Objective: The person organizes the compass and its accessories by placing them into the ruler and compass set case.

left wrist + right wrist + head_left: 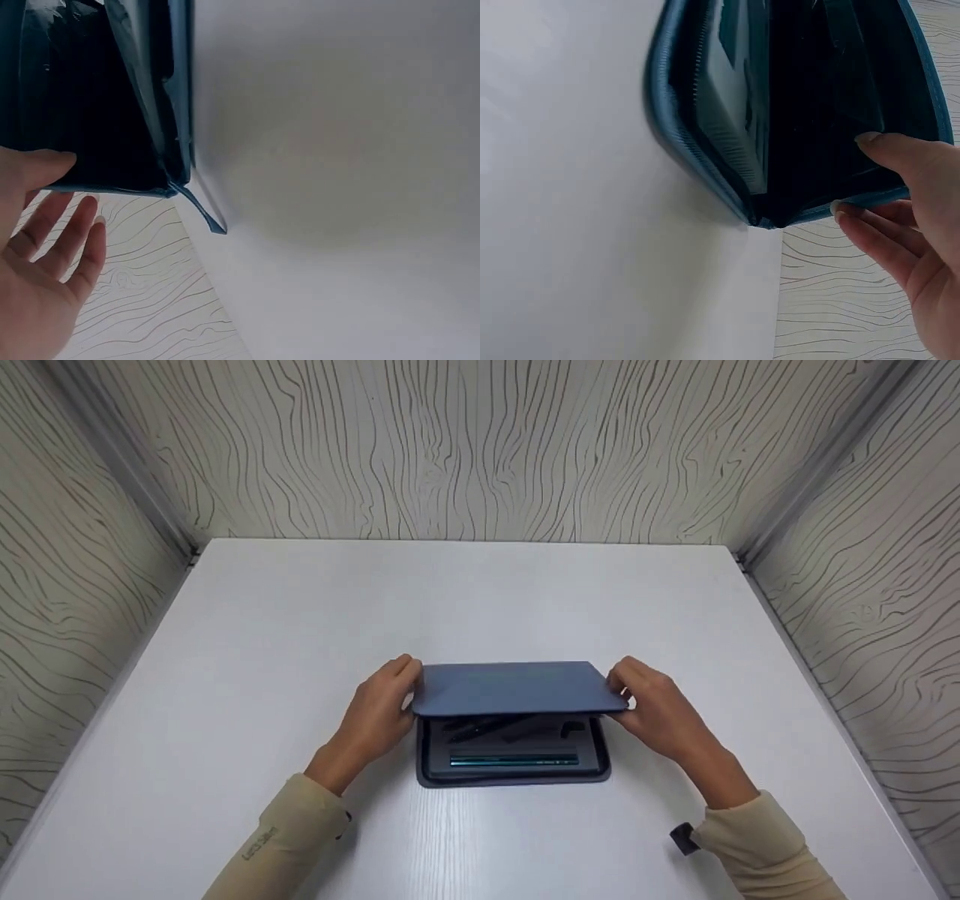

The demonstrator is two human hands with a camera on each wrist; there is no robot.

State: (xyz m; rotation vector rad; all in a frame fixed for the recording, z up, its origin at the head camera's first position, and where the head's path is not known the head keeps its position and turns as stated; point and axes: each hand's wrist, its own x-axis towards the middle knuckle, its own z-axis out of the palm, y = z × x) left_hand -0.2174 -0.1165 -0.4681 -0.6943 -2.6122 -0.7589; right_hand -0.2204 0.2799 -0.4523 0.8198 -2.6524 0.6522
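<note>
A blue-grey zippered pencil case (514,781) lies on the white table with its lid (517,690) partly raised, tilted over the back of the tray. My left hand (375,712) pinches the lid's left edge; in the left wrist view its thumb (49,166) lies on the dark inner side. At the other end, my right hand (664,712) pinches the right edge, thumb (900,156) inside and fingers beneath the rim. Teal pencils (514,758) lie along the tray's front, with a dark pen (476,729) behind them. The lid hides the rest of the tray.
The white table (465,600) spreads around the case. Wood-grain patterned panels (465,450) stand at the back and both sides, with grey metal posts (135,472) at the corners. From the case's corner hangs a zipper pull (204,208).
</note>
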